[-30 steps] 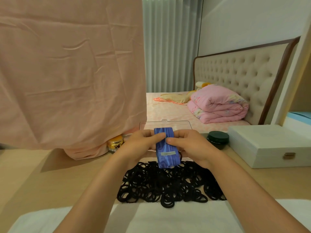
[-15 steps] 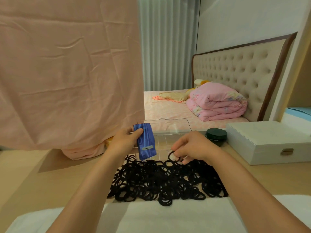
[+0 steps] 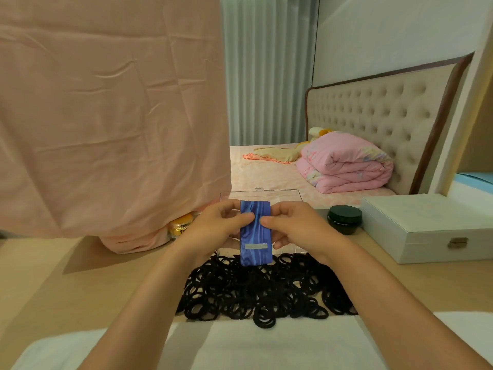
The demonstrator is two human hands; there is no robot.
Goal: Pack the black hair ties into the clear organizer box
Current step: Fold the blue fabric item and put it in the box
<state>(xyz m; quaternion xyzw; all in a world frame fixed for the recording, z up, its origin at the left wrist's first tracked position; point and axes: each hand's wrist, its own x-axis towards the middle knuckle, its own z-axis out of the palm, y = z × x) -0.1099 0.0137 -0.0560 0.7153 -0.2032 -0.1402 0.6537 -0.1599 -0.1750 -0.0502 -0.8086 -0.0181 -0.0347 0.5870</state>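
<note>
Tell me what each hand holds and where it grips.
Both the left hand and right hand pinch the blue band by its upper half, one on each side, thumbs on its front. Its lower end hangs free.

A single wide-angle view from a camera worn on the person's head, facing forward and slightly down across a tabletop [image 3: 53, 289]. Both forearms enter from the bottom edge. They meet at the centre, close to the lens, where the left hand [image 3: 213, 228] and right hand [image 3: 298, 228] pinch a blue strip [image 3: 256, 233]. The black hair ties [image 3: 256, 289] lie just below, also near. Past the tabletop's far edge the view reaches a bed [image 3: 266, 177] and headboard [image 3: 373, 116], farther off. A hanging pink cloth [image 3: 106, 116] fills the upper left.
</note>
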